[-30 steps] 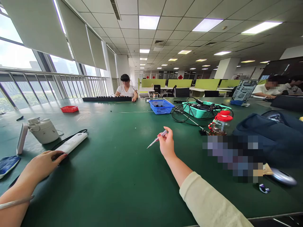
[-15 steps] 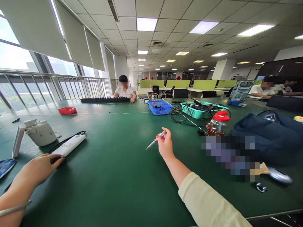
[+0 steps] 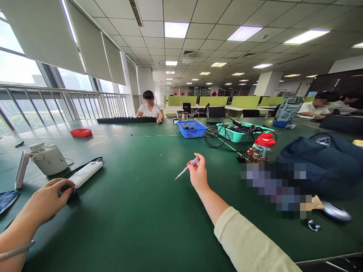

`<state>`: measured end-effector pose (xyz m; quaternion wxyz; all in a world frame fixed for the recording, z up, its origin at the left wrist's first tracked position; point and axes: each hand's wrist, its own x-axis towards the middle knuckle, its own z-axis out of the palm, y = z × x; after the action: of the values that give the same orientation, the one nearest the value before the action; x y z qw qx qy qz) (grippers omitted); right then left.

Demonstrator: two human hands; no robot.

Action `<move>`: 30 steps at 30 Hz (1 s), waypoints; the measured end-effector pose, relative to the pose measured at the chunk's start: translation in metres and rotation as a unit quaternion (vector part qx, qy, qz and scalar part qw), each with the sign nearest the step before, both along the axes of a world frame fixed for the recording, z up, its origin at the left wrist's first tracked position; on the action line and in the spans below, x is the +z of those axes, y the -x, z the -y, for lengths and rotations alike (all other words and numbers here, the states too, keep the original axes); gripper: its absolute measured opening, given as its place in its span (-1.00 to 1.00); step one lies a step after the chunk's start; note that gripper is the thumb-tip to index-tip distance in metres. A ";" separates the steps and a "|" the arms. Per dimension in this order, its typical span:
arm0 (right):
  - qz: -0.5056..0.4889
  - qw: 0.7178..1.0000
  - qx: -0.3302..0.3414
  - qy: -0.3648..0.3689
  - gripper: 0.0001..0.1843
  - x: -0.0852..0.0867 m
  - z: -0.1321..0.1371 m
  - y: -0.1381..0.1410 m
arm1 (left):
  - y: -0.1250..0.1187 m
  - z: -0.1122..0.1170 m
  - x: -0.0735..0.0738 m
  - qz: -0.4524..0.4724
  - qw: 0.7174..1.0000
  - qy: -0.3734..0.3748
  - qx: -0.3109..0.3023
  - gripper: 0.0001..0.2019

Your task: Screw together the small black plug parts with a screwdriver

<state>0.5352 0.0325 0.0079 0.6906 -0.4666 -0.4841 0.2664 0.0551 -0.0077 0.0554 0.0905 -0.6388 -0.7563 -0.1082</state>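
Right hand [image 3: 198,175], frame centre: fingers pinched on tester screwdriver [image 3: 187,167], above green table [image 3: 141,215]. Shaft slants, tip down-left toward white power strip [image 3: 85,173], well apart. Left hand [image 3: 47,200], lower left, nearer: fingertips curled at strip's near end; actual grasp cannot tell.

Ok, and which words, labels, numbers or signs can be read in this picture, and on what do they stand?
No text can be read here.
On the white strip: faint grey marks, too blurred to read.
On the red signs at the far wall: too small to read.
On the screwdriver: no lettering shows.
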 end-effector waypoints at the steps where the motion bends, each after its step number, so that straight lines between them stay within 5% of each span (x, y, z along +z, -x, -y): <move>1: -0.002 1.000 0.000 0.000 -0.51 0.000 0.000 0.000 | 0.000 0.000 0.000 0.007 1.000 -0.001 -0.009 -0.51; 11: -0.011 1.000 0.003 0.002 -0.51 -0.001 -0.001 0.000 | 0.017 -0.002 -0.007 0.015 0.998 -0.033 -0.047 -0.38; 30: -0.004 1.000 -0.004 0.002 -0.51 -0.002 -0.002 0.000 | 0.033 -0.013 -0.022 0.004 0.991 0.071 -0.116 -0.40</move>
<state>0.5354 0.0343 0.0063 0.6923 -0.4689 -0.4793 0.2668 0.0216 0.0054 0.0336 0.0289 -0.7264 -0.6834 -0.0665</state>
